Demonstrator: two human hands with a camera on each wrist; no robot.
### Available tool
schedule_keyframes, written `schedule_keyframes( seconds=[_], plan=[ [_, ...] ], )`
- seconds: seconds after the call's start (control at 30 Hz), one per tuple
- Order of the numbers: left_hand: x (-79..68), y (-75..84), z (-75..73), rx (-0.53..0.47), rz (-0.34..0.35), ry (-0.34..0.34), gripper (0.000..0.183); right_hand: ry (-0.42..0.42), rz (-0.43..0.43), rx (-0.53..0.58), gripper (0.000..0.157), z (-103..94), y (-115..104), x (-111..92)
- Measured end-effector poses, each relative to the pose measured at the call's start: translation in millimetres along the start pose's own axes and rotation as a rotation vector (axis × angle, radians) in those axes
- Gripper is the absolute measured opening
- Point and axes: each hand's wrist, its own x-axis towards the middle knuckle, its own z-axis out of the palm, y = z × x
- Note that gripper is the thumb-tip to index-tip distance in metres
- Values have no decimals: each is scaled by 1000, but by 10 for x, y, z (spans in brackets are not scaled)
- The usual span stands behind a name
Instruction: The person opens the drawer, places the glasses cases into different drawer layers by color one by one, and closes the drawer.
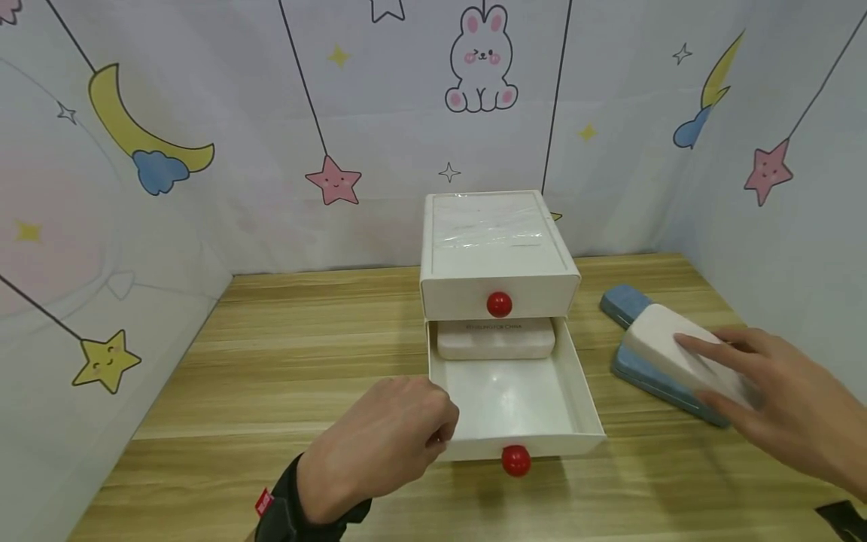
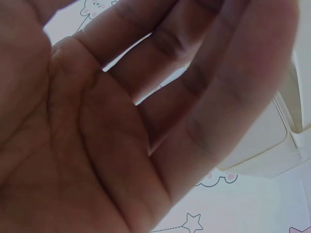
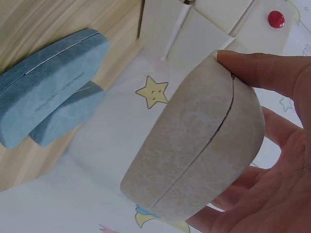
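My right hand pinches a white glasses case by one end, thumb on one side and fingers on the other. In the right wrist view, a dark seam runs along this case. Behind it in the head view, two blue glasses cases lie on the wooden table. My left hand overlaps the front left corner of the pulled-out lower drawer, loosely curled; its palm shows nothing held. Another white glasses case sits at the back of that drawer.
The white two-drawer box stands near the back wall, its upper drawer pushed in with a red knob. A second red knob sticks out from the lower drawer. Printed cloth walls surround the wooden table.
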Motion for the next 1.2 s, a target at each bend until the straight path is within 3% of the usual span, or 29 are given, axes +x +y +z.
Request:
schedule_keyframes(
  seconds=[0.2,0.87,1.2],
  plan=[
    [-3,2,-2,-8,0,3,33,42,-49,7,84,-65,-122,5],
    [-9,8,0,10,0,11,33,-6,-74,15,83,-140,-399,78],
    [-17,17,-5,16,11,31,38,31,-146,35,81,-171,-528,158]
  ],
)
